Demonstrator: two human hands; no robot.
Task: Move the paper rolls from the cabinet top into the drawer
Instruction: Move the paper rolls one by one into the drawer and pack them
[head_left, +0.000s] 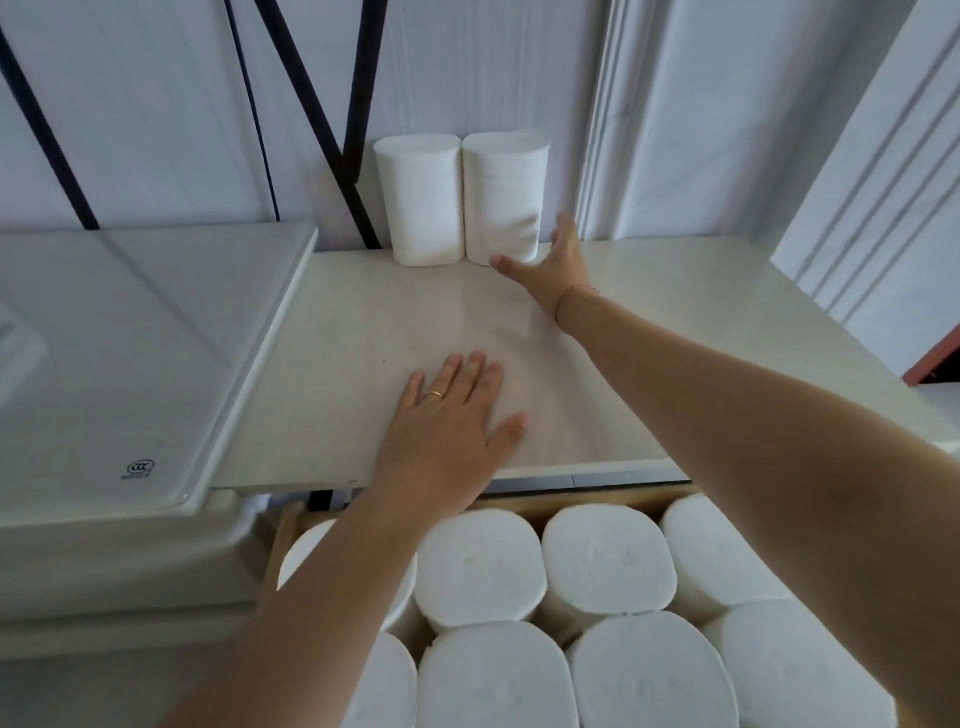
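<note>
Two white paper rolls stand upright side by side against the back wall on the cabinet top: the left roll and the right roll. My right hand reaches out with fingers spread around the base of the right roll, thumb in front and fingers at its right side, not closed on it. My left hand lies flat, palm down, on the cabinet top near its front edge. Below the front edge the open drawer is packed with several upright white rolls.
A white toilet tank lid lies level with the cabinet top at the left. Black cables run down the wall behind the left roll. A white moulded door frame rises right of the rolls.
</note>
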